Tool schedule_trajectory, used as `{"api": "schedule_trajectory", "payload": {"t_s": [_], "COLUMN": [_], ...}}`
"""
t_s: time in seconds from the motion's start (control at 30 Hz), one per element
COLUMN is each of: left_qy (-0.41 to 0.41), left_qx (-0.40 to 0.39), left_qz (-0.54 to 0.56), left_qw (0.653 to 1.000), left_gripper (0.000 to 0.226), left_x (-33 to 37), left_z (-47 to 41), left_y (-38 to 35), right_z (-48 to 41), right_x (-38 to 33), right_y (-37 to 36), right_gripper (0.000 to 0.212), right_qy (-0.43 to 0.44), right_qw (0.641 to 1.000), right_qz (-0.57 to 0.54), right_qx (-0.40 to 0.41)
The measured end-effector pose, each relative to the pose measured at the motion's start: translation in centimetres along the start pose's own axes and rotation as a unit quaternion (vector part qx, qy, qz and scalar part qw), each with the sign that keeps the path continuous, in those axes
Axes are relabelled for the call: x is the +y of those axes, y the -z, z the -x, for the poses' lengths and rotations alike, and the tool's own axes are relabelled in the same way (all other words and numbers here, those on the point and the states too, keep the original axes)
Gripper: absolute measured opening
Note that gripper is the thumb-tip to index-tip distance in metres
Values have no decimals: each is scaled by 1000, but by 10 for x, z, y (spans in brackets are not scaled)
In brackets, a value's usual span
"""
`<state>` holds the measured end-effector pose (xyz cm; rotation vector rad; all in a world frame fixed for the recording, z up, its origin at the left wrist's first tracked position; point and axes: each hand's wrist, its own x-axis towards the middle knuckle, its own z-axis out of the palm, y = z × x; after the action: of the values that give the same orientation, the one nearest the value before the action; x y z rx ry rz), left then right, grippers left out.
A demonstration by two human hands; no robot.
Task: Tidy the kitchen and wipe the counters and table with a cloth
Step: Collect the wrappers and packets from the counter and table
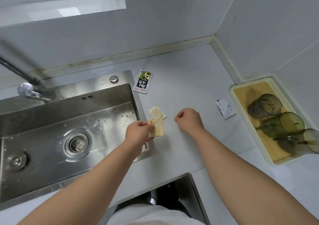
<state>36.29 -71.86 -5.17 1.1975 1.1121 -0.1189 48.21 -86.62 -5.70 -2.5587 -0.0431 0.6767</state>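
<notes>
The left hand (138, 131) pinches a yellow-stained wrapper (158, 128) by one edge, over the counter (181, 90) just beside the sink (69, 107). The right hand (189, 119) is curled into a fist nearby, with nothing seen in it. A second wrapper (156, 113) lies just beyond. Farther off lie a black packet (143, 81) and a white sachet (225, 108), the sachet near a tray (241, 90) of glasses (283, 123).

A steel sink (51, 109) (wet, speckled with droplets) sits at left, its faucet (27, 88) at the back rim, a drain strainer (76, 144) in the basin. At right, a cream tray (248, 90) holds 3 green glasses (284, 126) lying on their sides.
</notes>
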Motion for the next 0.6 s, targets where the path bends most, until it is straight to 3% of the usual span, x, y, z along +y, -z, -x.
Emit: {"api": "schedule_trajectory", "payload": {"t_s": [0.17, 0.37, 0.6], "left_qy": [10, 12, 24], "left_qx": [30, 54, 54], "left_qz": [38, 66, 95], "left_qw": [999, 996, 994], "left_gripper": [7, 8, 6], "left_x": [7, 11, 11], "left_z": [-13, -24, -31], "left_y": [24, 40, 54], "right_z": [-15, -26, -29], "right_x": [-41, -65, -70], "right_y": [-29, -50, -62], "right_gripper": [14, 39, 27], "right_qy": [49, 39, 13], "right_qw": [997, 980, 978], "right_qz": [67, 193, 208], "right_qx": [5, 21, 11]}}
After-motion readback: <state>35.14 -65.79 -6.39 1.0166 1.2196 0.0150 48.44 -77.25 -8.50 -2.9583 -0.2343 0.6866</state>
